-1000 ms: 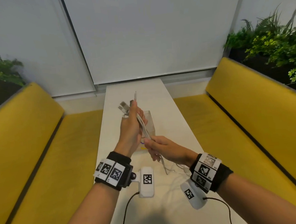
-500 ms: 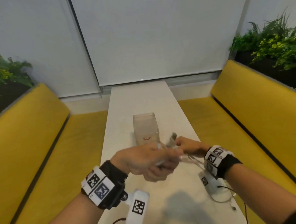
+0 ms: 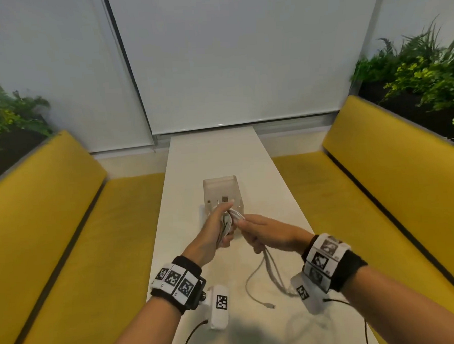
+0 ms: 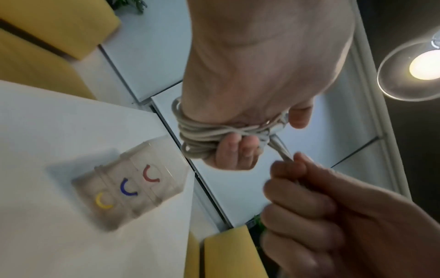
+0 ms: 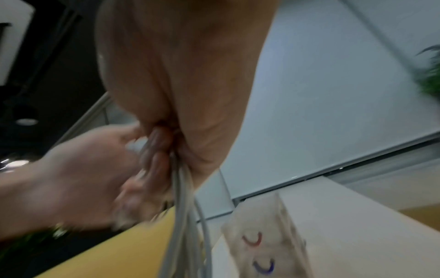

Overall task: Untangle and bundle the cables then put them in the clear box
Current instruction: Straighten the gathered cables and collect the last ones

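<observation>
Cables: pale grey cables [image 4: 202, 135] looped in several turns around the left hand [image 3: 213, 233], held just in front of the clear box [image 3: 221, 190].
Left hand: fingers curl onto the coil, serving as a spool so the loops stay even.
Right hand: right hand [image 3: 271, 235] fisted around the free strands, feeding them taut toward the coil.
Loose tail: remaining length trails onto the white table [image 3: 220, 156], connector end [image 3: 270, 305] lying near the person.
Box: upright, open-topped, within easy reach.
</observation>
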Demonstrator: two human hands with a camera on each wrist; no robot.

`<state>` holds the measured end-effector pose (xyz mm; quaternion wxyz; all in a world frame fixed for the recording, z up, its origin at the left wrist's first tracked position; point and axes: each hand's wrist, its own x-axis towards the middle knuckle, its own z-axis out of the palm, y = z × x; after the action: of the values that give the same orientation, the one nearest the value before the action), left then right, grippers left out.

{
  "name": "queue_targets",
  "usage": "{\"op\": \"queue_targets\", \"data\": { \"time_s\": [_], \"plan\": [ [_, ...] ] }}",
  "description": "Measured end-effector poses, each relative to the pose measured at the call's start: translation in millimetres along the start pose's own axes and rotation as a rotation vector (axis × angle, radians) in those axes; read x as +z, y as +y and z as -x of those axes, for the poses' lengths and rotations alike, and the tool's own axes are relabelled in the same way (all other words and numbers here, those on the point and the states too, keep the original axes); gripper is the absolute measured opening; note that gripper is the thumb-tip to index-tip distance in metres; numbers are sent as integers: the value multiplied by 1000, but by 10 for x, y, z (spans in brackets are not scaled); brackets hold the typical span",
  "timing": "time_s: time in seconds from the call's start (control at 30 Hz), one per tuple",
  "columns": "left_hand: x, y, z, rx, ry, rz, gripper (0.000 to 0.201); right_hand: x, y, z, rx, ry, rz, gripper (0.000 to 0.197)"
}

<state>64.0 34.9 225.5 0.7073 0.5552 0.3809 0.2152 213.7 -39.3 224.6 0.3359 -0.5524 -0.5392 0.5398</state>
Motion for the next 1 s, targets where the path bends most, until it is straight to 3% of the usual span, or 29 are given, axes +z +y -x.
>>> {"op": "queue_targets", "data": {
  "time_s": [0.13,0.3,0.37,0.47,0.5,0.57,0.7,0.8,0.9,1.0],
  "plan": [
    [257,44,-70,148,240,33,38,292,-25,-29,-97,116,-92,29],
    [302,215,-120,237,266,226,38,441,49,80,-214,111,-45,34],
    [317,341,-82,269,160,289,43,489,88,104,-212,108,-12,42],
    [309,479,23,265,-144,383,47,382,43,111,-207,103,115,57],
    [288,489,56,250,-261,377,47,306,17,106,-208,97,149,51],
    [232,469,109,223,-475,318,45,167,-82,105,-213,27,139,22],
    [150,406,184,122,-838,76,45,34,-247,50,-120,-214,239,24],
    [73,391,314,-43,-989,-232,40,-138,-333,15,67,-351,412,18],
    [49,396,433,-51,-948,-700,45,-243,-345,-77,179,-387,548,19],
    [51,367,375,-19,-753,-930,44,-250,-427,-140,266,-369,547,12]
  ]
}}
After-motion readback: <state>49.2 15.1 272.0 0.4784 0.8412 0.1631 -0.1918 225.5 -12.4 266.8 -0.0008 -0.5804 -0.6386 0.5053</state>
